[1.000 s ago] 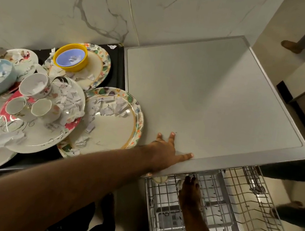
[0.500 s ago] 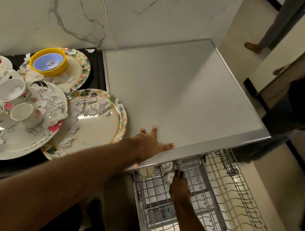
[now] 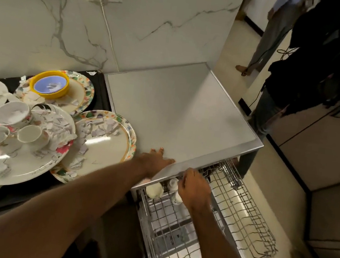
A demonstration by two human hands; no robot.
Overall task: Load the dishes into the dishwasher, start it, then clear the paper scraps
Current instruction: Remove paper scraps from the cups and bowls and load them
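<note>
Several rounded glossy cups point(image 3: 154, 190) in gridded wire rack point(image 3: 240, 215), right hand point(image 3: 194, 189) alongside

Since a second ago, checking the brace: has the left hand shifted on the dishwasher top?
No. The left hand still lies flat at the front edge of the dishwasher top, beside the nearest plate.

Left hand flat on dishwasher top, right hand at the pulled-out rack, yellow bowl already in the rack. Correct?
One error: in the head view the yellow bowl sits on a floral plate on the counter, not in the rack. The left hand is flat on the dishwasher top; the right hand is at the rack.
</note>
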